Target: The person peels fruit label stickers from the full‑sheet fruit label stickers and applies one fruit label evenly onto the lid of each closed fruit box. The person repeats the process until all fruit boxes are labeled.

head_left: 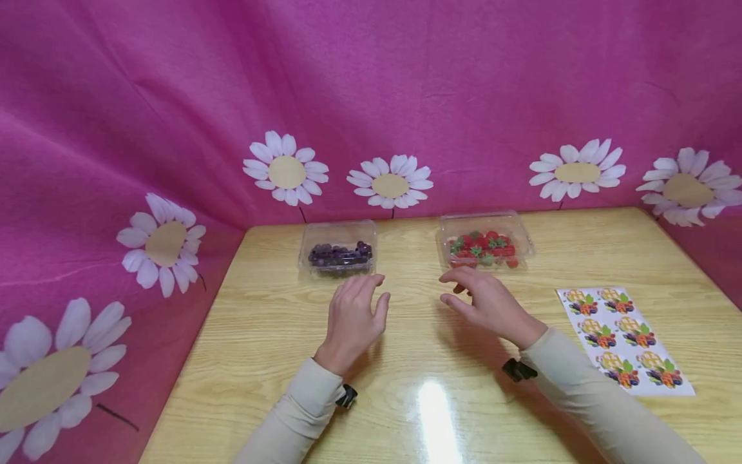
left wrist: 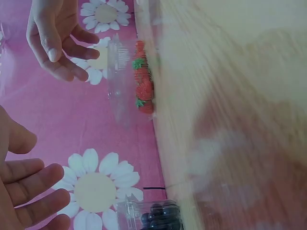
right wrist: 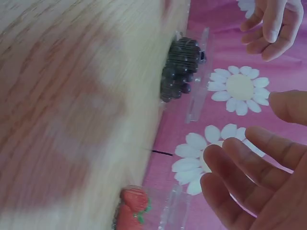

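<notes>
Both hands hover over the wooden table with nothing in them. My left hand [head_left: 355,317] has loosely bent fingers and sits just in front of a clear plastic box of dark grapes [head_left: 341,255]. My right hand [head_left: 489,303], fingers relaxed and thumb apart, is close in front of a second clear box holding red strawberries [head_left: 484,247] with green leaves. Each box stands near the table's back edge with its lid raised. In the left wrist view the strawberries [left wrist: 144,88] show through the box's side; the right wrist view has the grapes [right wrist: 180,69] beyond the fingers.
A white sheet of fruit-basket stickers [head_left: 626,341] lies on the right side of the table [head_left: 261,361], beside the right forearm. A pink cloth [head_left: 464,96] with white daisies hangs behind the table and along its left side.
</notes>
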A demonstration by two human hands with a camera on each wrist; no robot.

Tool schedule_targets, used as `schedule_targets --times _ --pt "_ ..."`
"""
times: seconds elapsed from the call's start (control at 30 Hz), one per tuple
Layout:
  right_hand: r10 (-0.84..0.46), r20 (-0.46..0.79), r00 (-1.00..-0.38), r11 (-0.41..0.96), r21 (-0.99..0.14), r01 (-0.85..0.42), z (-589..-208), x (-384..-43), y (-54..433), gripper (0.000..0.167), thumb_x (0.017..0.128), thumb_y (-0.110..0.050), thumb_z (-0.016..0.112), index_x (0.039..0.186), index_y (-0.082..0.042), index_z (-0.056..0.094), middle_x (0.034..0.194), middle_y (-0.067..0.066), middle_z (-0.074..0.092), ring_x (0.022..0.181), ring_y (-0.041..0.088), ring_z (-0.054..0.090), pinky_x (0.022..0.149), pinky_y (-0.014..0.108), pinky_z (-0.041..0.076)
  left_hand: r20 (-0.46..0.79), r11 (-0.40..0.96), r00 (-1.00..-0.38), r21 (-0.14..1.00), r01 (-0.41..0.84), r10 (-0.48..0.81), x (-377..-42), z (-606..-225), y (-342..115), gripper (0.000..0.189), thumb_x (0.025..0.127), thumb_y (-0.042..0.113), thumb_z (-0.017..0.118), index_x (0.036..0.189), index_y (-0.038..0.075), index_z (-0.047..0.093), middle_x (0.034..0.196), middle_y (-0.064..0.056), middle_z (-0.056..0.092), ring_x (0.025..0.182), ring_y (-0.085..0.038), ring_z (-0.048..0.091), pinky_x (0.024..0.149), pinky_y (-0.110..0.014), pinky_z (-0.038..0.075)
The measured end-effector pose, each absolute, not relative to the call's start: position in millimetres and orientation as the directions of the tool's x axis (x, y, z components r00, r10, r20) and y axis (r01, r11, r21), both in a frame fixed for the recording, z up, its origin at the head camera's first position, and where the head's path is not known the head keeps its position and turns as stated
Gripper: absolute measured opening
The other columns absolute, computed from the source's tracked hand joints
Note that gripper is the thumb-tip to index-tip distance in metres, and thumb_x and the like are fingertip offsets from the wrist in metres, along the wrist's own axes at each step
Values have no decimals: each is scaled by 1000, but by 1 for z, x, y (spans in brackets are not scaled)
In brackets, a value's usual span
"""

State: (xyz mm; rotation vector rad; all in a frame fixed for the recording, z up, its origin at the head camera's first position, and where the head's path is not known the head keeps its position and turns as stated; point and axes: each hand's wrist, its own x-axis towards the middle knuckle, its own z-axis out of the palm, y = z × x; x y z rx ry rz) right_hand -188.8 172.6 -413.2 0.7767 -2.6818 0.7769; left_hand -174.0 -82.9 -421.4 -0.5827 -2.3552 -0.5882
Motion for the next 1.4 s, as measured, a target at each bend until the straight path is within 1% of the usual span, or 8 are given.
schedule_targets --times 0.1,0.23,0.43,0.6,0.83,1.07,1.23,1.4 --pt "-425 324 -845 699 -475 -534 -416 -193 172 27 92 -19 69 116 -5 68 115 13 70 88 22 70 73 41 56 664 807 -703 254 532 254 -174 -422 -85 26 88 16 71 112 7 70 105 -6 76 97 -24 69 86 -38 55" --pt "-424 277 -862 676 -536 -505 -420 -196 171 27 92 -18 70 115 -5 68 114 14 71 86 21 71 74 44 58 683 802 -686 250 542 250 -178 -425 -88 23 88 15 70 109 8 72 104 -6 76 94 -24 70 85 -38 55" --pt "-435 240 -868 641 -595 -485 -422 -201 167 25 93 -15 68 115 -4 69 111 15 72 86 21 71 74 39 58 694 800 -684 270 536 224 -183 -427 -94 20 87 15 71 106 8 74 103 -8 76 95 -25 71 86 -38 56" --pt "-453 205 -868 620 -626 -472 -424 -203 161 26 93 -15 67 116 -2 69 111 16 72 87 21 71 76 38 58 681 797 -705 305 521 200 -184 -429 -97 21 87 15 70 106 7 74 104 -9 76 96 -25 71 85 -39 56" --pt "-480 160 -863 615 -640 -461 -425 -206 150 28 95 -16 66 118 -1 68 114 15 72 90 21 70 79 37 57 658 799 -737 357 484 153 -184 -426 -104 21 88 16 70 107 7 74 103 -8 75 93 -26 71 81 -41 56" --pt "-501 126 -856 608 -652 -452 -423 -207 135 28 96 -19 64 118 -2 68 115 14 72 91 22 70 79 36 56 579 770 -811 479 422 85 -184 -424 -109 19 91 15 68 106 7 74 104 -8 75 98 -27 70 85 -43 55" --pt "-517 101 -850 602 -663 -445 -424 -207 127 29 97 -19 62 120 -2 68 115 13 72 90 19 69 80 34 56 558 752 -828 522 404 58 -186 -425 -111 19 91 16 67 107 6 74 103 -9 75 99 -28 70 86 -44 55" --pt "-518 114 -848 578 -684 -445 -422 -208 119 30 97 -21 61 120 -2 68 115 12 72 91 20 69 79 33 56 536 746 -843 547 379 34 -188 -425 -114 20 91 16 68 107 6 74 105 -9 75 99 -28 70 86 -44 54"
